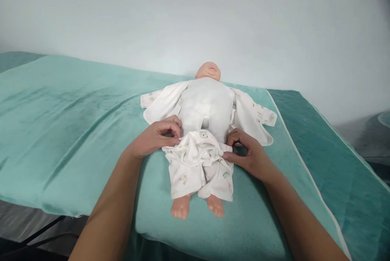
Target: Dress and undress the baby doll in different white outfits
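A baby doll [209,100] lies on its back, its head at the far side and its bare feet toward me. White printed pants [198,167] cover its legs and are bunched below the hips. My left hand [161,135] pinches the waistband at the left side. At the right side, my right hand [245,151] pinches the same waistband between thumb and fingers. A white printed jacket [254,116] is spread open under the doll, with sleeves out to both sides. The doll's soft grey-white torso shows between the jacket's halves.
A light green cloth [76,131] covers the table under the doll. Darker green fabric [341,171] lies along the right. Behind stands a pale wall [152,17]. The table's front edge and a dark metal leg [42,230] show at the lower left.
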{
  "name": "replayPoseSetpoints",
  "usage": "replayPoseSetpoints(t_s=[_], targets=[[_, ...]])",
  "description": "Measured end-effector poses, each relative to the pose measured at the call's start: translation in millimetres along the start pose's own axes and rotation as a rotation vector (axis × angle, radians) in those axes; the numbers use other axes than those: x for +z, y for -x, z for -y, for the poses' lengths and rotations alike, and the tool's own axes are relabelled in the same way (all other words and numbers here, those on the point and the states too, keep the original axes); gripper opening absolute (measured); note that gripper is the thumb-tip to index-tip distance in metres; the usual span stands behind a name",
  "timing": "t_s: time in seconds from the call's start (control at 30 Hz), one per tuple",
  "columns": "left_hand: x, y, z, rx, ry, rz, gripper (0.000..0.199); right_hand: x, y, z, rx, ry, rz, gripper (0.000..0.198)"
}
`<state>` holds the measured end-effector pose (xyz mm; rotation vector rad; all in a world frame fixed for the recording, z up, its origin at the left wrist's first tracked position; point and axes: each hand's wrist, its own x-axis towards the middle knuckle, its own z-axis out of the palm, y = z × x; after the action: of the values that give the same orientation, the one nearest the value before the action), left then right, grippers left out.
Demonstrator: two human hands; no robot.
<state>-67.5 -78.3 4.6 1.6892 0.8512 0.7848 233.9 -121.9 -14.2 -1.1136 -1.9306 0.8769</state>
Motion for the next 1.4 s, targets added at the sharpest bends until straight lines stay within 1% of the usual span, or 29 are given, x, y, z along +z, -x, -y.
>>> replayPoseSetpoints(t_s=[0.07, 0.13, 0.23, 0.3, 0.37, 0.43, 0.53, 0.6, 0.67, 0.73, 0.87, 0.97, 1.03, 1.07, 1.13, 1.2, 1.3, 1.37, 1.4], targets=[[4, 1, 0, 0.033, 0.054, -0.049, 0.016, 0, 0, -2, 0.018, 0.003, -0.019, 0.03], [8, 2, 1, 0.031, 0.102, -0.113, 0.019, -2, 0, -4, 0.013, -0.005, -0.006, 0.031], [15, 1, 2, 0.001, 0.158, -0.246, 0.023, -6, -1, -5, -0.035, -0.037, 0.075, 0.023], [18, -2, 3, -0.006, 0.159, -0.338, 0.025, -6, -3, -6, -0.057, -0.058, 0.078, 0.02], [21, -5, 5, 0.0, 0.145, -0.415, 0.026, -4, -4, -7, -0.052, -0.076, -0.009, 0.021], [23, -8, 5, 0.003, 0.16, -0.479, 0.027, 0, -7, -10, -0.006, -0.116, -0.166, 0.024], [26, -13, 5, -0.015, 0.317, -0.581, 0.026, 6, -14, -14, 0.123, -0.235, -0.403, 0.028], [28, -15, 3, -0.028, 0.457, -0.629, 0.025, 8, -21, -16, 0.193, -0.332, -0.491, 0.031], [28, -17, 3, -0.035, 0.535, -0.64, 0.025, 8, -29, -15, 0.207, -0.399, -0.523, 0.034], [28, -18, 3, -0.043, 0.539, -0.618, 0.027, 8, -38, -13, 0.18, -0.391, -0.549, 0.036], [28, -19, 5, -0.049, 0.499, -0.575, 0.031, 8, -51, -12, 0.136, -0.2, -0.63, 0.038], [28, -20, 6, -0.028, 0.497, -0.544, 0.035, 10, -55, -18, 0.164, -0.122, -0.63, 0.038], [30, -21, 6, -0.019, 0.455, -0.541, 0.037, 11, -56, -22, 0.195, -0.167, -0.589, 0.039], [31, -22, 6, -0.011, 0.403, -0.569, 0.036, 12, -56, -24, 0.207, -0.2, -0.563, 0.038], [35, -23, 8, 0.009, 0.24, -0.675, 0.032, 12, -56, -28, 0.221, -0.255, -0.519, 0.038], [38, -23, 10, 0.043, 0.024, -0.807, 0.026, 12, -56, -29, 0.225, -0.278, -0.501, 0.038], [42, -22, 14, 0.124, -0.282, -0.935, 0.014, 12, -56, -30, 0.215, -0.278, -0.502, 0.038], [42, -23, 17, 0.147, -0.386, -0.986, 0.007, 12, -55, -32, 0.21, -0.267, -0.508, 0.038], [41, -24, 18, 0.133, -0.391, -1.004, 0.007, 12, -54, -33, 0.208, -0.26, -0.513, 0.038]])
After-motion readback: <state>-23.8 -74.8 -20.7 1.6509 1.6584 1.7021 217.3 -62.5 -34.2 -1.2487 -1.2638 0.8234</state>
